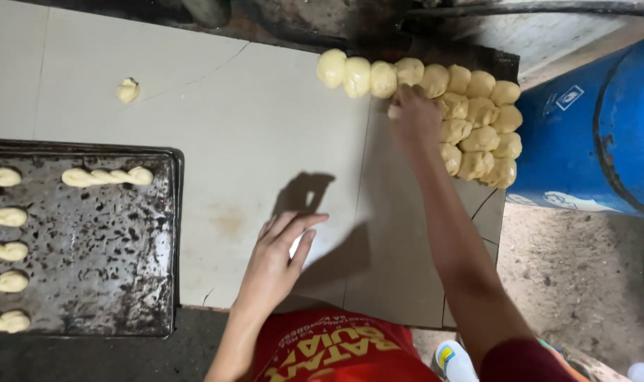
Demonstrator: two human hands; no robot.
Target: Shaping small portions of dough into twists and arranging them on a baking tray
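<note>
Head view, looking down: your right hand (414, 117) is stretched out to the far side of the table, fingers curled down onto the cluster of dough balls (478, 127). It touches the balls at the near-left edge of the pile, but the back of the hand hides the fingertips, so you cannot tell whether they have closed on a ball or only rest against it. Your left hand (279, 258) lies open and flat on the table (230, 120), palm down, fingers spread a little and pointing away from you, holding nothing. It casts a dark shadow on the surface just beyond it.

The dough balls are pale yellow and packed touching one another: a row runs along the far edge of the table, and more sit bunched below it at the table's right end. One small lump of dough (128, 90) lies alone on the table, well apart from the pile, toward the far left.

To your left sits a dark, worn baking tray (110, 255), its right rim near your left hand but not touching it. On it lie twisted strips of dough (107, 176): one across the top, and several more in a column down the left edge, partly cut off by the frame.

Beyond the right end of the table stands a blue barrel (605, 127). Your red shirt (336, 346) shows at the bottom edge.
</note>
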